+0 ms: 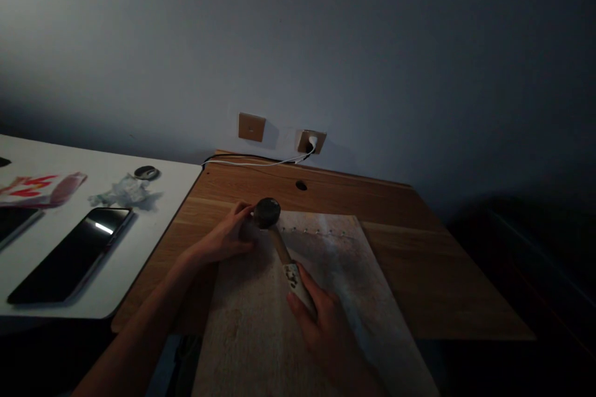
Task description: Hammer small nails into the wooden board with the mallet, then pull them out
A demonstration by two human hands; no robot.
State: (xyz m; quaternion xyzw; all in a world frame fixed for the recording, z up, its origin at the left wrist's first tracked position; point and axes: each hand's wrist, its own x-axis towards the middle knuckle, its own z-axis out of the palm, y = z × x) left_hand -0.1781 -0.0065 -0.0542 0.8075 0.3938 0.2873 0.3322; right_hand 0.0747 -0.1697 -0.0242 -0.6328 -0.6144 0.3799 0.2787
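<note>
My right hand [321,316] is wrapped round the pale, dark-speckled grip of a hammer [280,249] with a rounded dark head. The hammer's head is over the far left part of a light board [251,316], which lies on the wooden desk and reaches past its front edge. Curled beside the head is my left hand [228,232], at the board's left edge. Its fingertips are partly hidden by the hammer's head, and what they pinch cannot be made out. A row of small shiny nail heads [318,231] runs across the board's far end, right of the hammer.
Behind the wooden desk [428,273], a white plug [313,141] sits in a wall socket, its cables running left. On the white table [139,248] to the left lie a phone [74,254], crumpled plastic [123,191], a roll of tape [146,172] and a red-and-white packet [41,189].
</note>
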